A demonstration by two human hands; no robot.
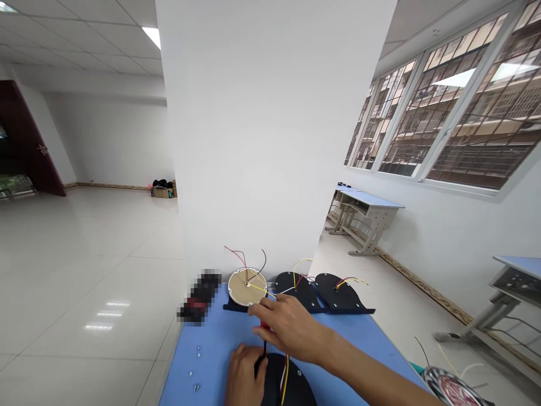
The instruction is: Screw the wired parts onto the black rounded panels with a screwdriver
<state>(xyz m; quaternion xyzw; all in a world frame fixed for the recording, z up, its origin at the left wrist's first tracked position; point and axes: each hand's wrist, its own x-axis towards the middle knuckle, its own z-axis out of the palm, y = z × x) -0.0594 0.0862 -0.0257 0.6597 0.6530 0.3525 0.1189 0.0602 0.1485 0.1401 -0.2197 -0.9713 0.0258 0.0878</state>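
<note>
On the blue table [211, 349] my right hand [291, 330] reaches forward with fingers curled, pinching red and black wires near a round tan disc [247, 286] with red, black and yellow leads. My left hand [245, 375] sits at the bottom edge, fingers closed on the rim of a black round plate [287, 386] and a black wire that runs up to my right hand. A yellow and red wire lies across that black plate.
Two more black plates [321, 292] with wires lean at the table's far edge against a white pillar [270, 141]. A blurred dark object [198, 298] lies at the far left corner. Small screws [195, 369] dot the left side. A round patterned part [454, 389] sits bottom right. Desks stand by the windows.
</note>
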